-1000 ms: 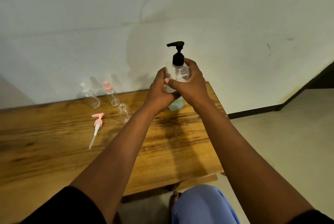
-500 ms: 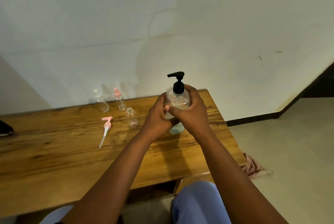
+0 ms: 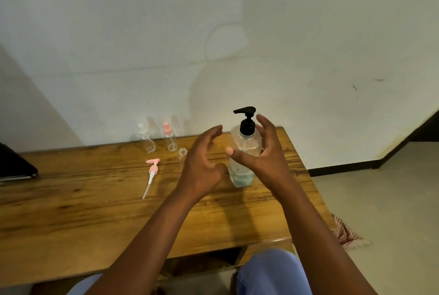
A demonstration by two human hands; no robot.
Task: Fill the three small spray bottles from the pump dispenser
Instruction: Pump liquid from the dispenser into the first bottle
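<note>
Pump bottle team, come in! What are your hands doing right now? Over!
Left hand open, right hand open, either side of pump dispenser upright on wooden table. Uncapped small bottle waiting behind left hand. Nothing blocking.

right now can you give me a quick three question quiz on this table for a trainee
1. True or false: the pump bottle stands upright on the table.
2. Which small bottle has no top on: A the one with a white top, B the one with a pink top, C the open bottle?
3. What lies loose on the wood, left of the left hand?

Key: 1 true; 2 C; 3 the pink spray top. The right hand is open too.
</note>
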